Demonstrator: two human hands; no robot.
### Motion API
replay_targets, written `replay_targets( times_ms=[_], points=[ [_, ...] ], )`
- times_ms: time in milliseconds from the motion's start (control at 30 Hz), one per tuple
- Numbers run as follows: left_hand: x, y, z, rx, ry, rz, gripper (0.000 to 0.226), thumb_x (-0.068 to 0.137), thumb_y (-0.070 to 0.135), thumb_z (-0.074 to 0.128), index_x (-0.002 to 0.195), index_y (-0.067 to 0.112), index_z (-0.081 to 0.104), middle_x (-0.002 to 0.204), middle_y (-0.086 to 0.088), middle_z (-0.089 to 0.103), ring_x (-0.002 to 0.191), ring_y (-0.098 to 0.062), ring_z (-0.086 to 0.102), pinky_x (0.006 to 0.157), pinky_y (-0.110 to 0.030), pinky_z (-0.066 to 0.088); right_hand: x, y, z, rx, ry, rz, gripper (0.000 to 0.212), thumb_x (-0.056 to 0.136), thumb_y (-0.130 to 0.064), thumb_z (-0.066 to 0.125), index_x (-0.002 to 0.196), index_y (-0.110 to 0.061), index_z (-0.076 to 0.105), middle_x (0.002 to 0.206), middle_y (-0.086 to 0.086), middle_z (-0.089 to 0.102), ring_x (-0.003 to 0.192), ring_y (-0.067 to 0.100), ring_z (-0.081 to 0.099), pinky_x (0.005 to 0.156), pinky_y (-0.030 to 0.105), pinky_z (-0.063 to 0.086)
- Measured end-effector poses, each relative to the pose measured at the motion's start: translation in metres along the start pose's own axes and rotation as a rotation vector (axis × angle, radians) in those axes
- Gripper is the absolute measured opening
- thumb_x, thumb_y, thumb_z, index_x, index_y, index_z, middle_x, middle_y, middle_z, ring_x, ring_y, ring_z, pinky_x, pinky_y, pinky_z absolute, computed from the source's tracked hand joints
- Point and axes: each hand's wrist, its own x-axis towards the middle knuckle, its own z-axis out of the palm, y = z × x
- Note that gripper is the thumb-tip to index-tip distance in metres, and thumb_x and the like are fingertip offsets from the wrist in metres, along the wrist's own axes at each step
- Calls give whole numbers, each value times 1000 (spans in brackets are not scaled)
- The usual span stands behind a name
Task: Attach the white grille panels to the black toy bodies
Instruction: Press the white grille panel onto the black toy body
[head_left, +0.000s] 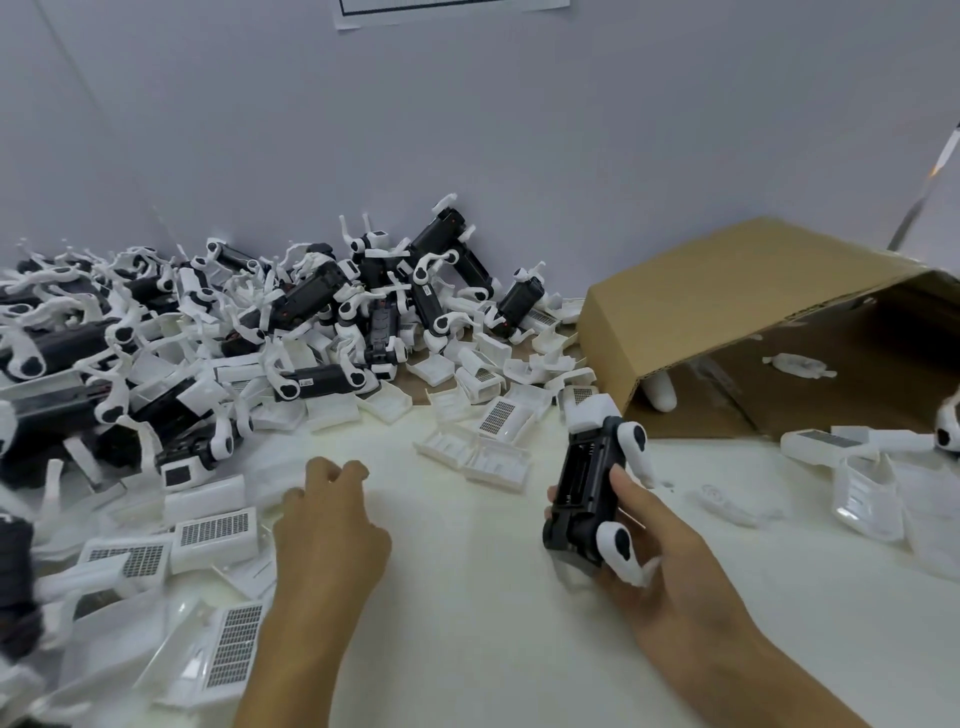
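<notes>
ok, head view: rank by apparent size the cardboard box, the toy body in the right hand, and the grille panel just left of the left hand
1. cardboard box, largest by far though farthest away.
2. black toy body held in the right hand.
3. grille panel, slightly smaller; both sit at similar nearness, so that gap is unsure.

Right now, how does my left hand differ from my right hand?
The right hand grips a black toy body above the white table; the left hand holds nothing. The left hand's fingers curl loosely near the grille panels; the right's wrap the toy. Both are bare.
</notes>
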Motion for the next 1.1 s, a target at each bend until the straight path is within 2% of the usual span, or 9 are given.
replay_targets(
  times_ms=[133, 267, 333, 433, 533, 600, 733, 933, 1100],
  points=[
    [-4, 14, -4, -585, 56, 138, 43, 89, -3, 67, 123, 22, 59, 108, -4, 67, 82, -21, 60, 68, -22, 48, 0, -1, -2, 50, -31, 9, 24, 70, -36, 71, 86, -25, 84, 112, 16, 75, 100, 31, 71, 97, 42, 54],
    [-23, 53, -12, -1689, -350, 141, 50, 78, 3, 79, 121, 22, 62, 104, -13, 76, 89, -22, 73, 72, -24, 59, 5, 3, -4, -36, -104, -1, 35, 75, -32, 70, 104, -14, 81, 116, 16, 74, 99, 25, 74, 87, 39, 60],
    [-33, 65, -12, -1949, -519, 39, 38, 74, 2, 76, 108, 20, 70, 107, -16, 74, 88, -25, 74, 68, -28, 61, 7, 7, -5, -108, -136, -20, 46, 73, -29, 73, 114, -10, 76, 117, 14, 74, 101, 24, 74, 78, 32, 60],
    [-43, 74, -10, -1931, -568, 27, 18, 79, 1, 70, 84, 17, 74, 100, -16, 73, 84, -27, 73, 65, -32, 61, 8, 11, -7, -242, -177, -39, 43, 72, -27, 75, 115, -21, 77, 114, 10, 76, 102, 23, 74, 78, 27, 60],
    [-47, 79, -6, -1786, -392, 62, 11, 77, 7, 69, 75, 17, 74, 96, -14, 75, 82, -26, 74, 61, -30, 59, 9, 16, -9, -308, -133, -73, 51, 67, -33, 78, 116, -21, 76, 112, 7, 77, 101, 24, 74, 79, 30, 61],
    [-49, 81, -5, -1588, -197, 163, 23, 87, 0, 67, 78, 19, 75, 93, -8, 77, 84, -22, 75, 64, -25, 57, 10, 19, -8, -314, -81, -99, 50, 65, -34, 79, 114, -24, 75, 109, 4, 78, 97, 26, 75, 77, 34, 63],
    [-51, 78, 0, -1068, 56, 354, 44, 89, -11, 61, 74, 27, 77, 86, 9, 74, 88, -9, 70, 73, -16, 53, 7, 23, -5, -420, 14, -174, 31, 91, -15, 68, 98, -44, 78, 101, -6, 79, 94, 21, 75, 85, 38, 61],
    [-63, 83, -7, -1045, -137, 276, 25, 74, 64, 75, 89, 44, 79, 97, 22, 64, 91, 0, 64, 71, -12, 50, 2, 18, 0, -372, 32, -256, 46, 90, -10, 69, 85, -55, 77, 95, -5, 79, 81, 6, 75, 63, 17, 55],
    [-60, 78, -6, -1076, -221, 198, 33, 68, 30, 89, 98, 41, 79, 83, 18, 74, 73, -6, 70, 64, -17, 54, 1, 21, 1, -412, -1, -301, 44, 89, -10, 71, 90, -54, 76, 99, -7, 79, 91, 11, 76, 67, 20, 58]
  ],
)
